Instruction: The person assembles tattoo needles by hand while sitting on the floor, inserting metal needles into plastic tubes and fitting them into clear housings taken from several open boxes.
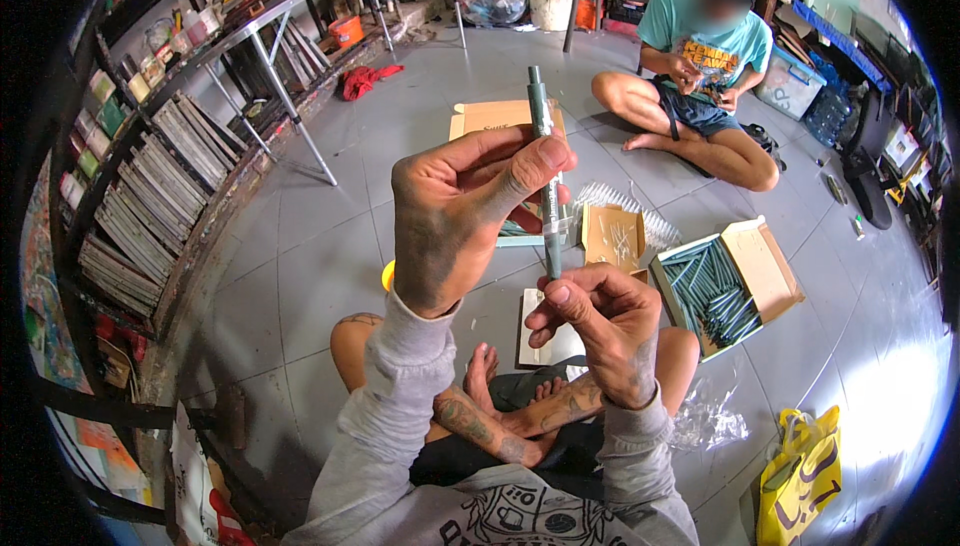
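A slim dark green pen [539, 101] with pale printing stands nearly upright in front of me. My left hand [450, 206] is closed around its upper middle, with thumb and fingers pinching it. Below, my right hand [605, 321] has its thumb and fingertips closed at the pen's bottom end. An open cardboard box [775, 271] full of similar dark green pens sits on the floor to the right. Behind the pen lies another open box [475, 118], partly hidden by my left hand. A smaller open box [612, 236] holds thin, pale pieces.
Clear plastic packaging [710, 416] and a yellow bag [800, 476] lie on the right. Another person [710, 56] sits cross-legged at the back right, hands raised. A metal-legged table [285, 96] and loaded shelves [160, 186] stand on the left.
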Tool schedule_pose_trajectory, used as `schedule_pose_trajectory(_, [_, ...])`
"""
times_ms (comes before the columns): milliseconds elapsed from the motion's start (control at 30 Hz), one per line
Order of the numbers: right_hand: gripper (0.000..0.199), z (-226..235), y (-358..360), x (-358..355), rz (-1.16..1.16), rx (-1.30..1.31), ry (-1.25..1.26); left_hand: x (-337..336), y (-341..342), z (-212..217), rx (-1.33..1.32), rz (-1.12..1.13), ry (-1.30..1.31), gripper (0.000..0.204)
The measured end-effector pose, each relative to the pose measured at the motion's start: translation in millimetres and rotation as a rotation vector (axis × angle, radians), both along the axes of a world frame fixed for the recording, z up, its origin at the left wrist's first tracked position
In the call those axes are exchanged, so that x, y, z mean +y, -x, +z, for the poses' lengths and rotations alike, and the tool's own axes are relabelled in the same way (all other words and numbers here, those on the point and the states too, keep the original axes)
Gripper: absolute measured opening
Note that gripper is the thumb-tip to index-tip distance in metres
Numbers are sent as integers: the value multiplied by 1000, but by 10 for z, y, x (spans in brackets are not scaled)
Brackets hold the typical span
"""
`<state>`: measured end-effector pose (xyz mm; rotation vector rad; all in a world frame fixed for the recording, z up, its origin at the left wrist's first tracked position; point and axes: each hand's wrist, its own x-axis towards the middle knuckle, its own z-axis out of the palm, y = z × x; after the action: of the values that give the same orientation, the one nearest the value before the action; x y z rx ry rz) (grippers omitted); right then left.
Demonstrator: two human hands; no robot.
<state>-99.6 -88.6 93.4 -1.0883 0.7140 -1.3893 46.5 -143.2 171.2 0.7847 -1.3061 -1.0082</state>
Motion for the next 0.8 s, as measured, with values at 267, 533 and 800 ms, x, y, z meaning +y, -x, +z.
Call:
schedule_pose_trajectory(267, [19, -10, 18, 8, 114, -61, -23, -19, -21, 87, 22, 7, 21, 36])
schedule_pose_trajectory(533, [19, -27, 25, 14, 113, -61, -27, -35, -33, 136, -10, 10, 71, 35])
schedule_pose_trajectory(800, [19, -47, 29, 24, 127, -64, -34, -39, -35, 154, -15, 17, 87, 34])
